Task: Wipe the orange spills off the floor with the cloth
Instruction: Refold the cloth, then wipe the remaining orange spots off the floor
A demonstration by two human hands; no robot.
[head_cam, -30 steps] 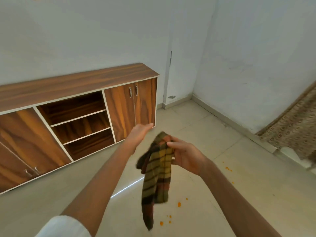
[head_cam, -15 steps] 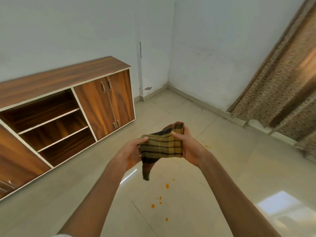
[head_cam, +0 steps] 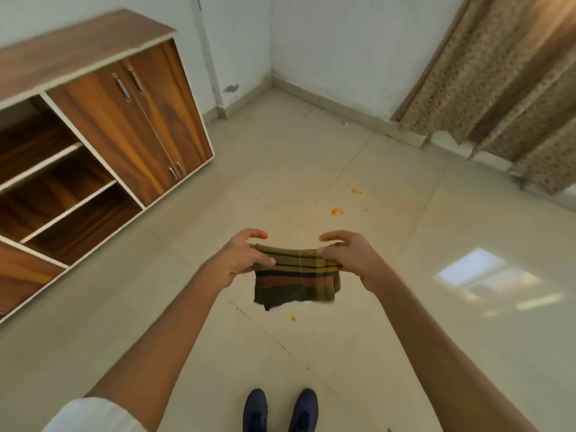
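Note:
A folded checked cloth in olive, yellow and rust hangs in the air in front of me. My left hand pinches its top left corner and my right hand pinches its top right corner, stretching it flat. Orange spills lie on the beige tiled floor: one drop just below the cloth, a small blob and a few drops farther ahead to the right. The cloth may hide more drops beneath it.
A wooden cabinet with open shelves and closed doors stands at the left. Patterned curtains hang at the right wall. My dark shoes stand at the bottom. A bright window reflection lies on the floor.
The view has tilted down toward the floor and my feet. My hands have pulled apart, spreading the cloth wide between them instead of bunched together.

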